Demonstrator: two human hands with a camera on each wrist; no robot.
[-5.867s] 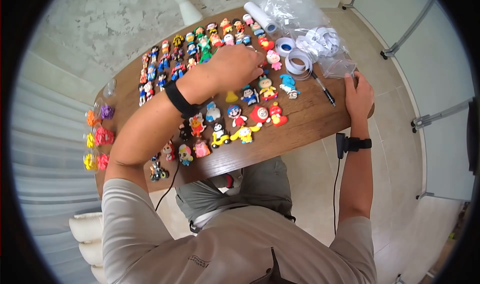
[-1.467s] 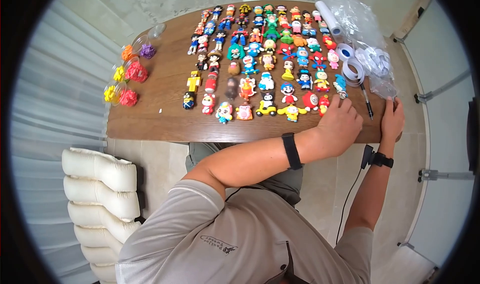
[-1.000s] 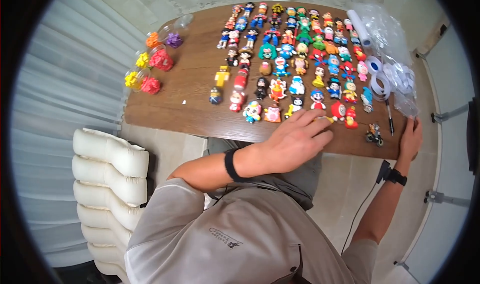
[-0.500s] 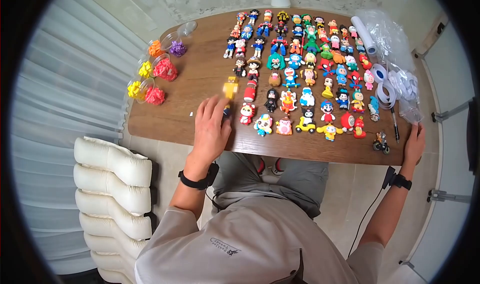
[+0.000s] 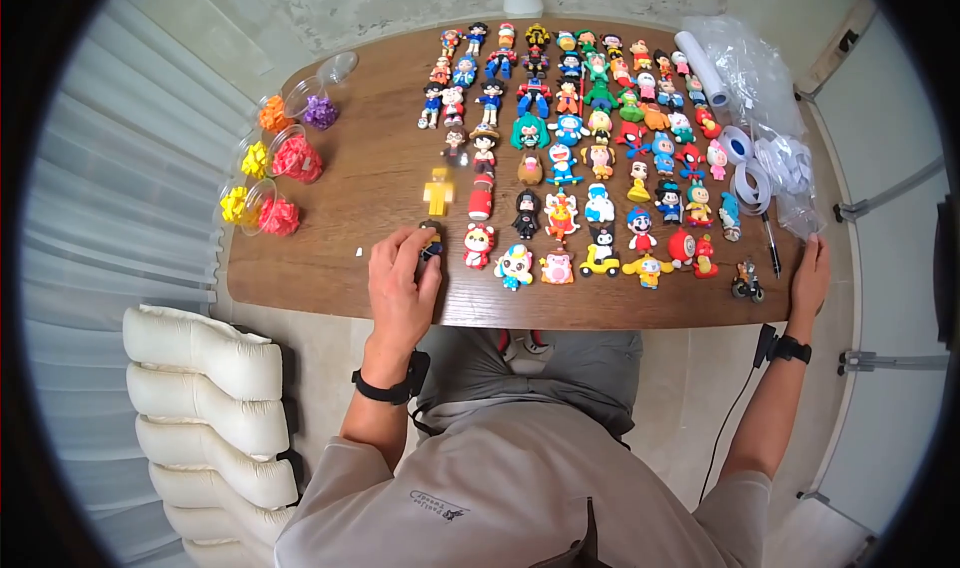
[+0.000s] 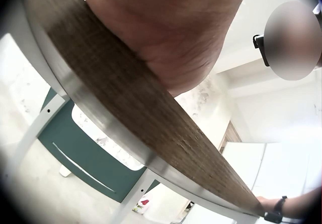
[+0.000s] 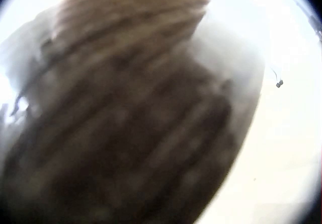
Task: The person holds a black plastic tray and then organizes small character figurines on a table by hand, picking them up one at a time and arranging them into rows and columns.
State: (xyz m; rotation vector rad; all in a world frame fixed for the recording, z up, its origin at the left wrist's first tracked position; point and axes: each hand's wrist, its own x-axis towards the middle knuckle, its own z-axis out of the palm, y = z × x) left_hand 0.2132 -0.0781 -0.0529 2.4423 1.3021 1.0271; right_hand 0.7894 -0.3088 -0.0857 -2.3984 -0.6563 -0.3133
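Observation:
In the head view, rows of small colourful figures [image 5: 600,206] lie on the brown table [image 5: 340,208]. At the row's front left, my left hand [image 5: 400,293] pinches a small dark figure [image 5: 431,240] between fingers and thumb, partly covering it. A yellow blocky figure [image 5: 438,193] lies just beyond. My right hand [image 5: 811,280] rests on the right table edge with straight fingers, beside a clear plastic bag corner. A motorcycle figure [image 5: 747,280] stands near the front right. The left wrist view shows part of my left hand [image 6: 166,38] above the table edge; its fingers are hidden.
Clear cups with orange, purple, yellow and red pieces [image 5: 297,158] stand at the far left. A white roll [image 5: 703,68], tape rolls [image 5: 752,186], a pen [image 5: 771,246] and crumpled plastic [image 5: 745,58] lie at the right. A cream padded chair [image 5: 210,368] stands front left.
My left hand has moved from among the figures, via the front right, to the dark figure at the front left. The motorcycle figure has gone from front left to front right.

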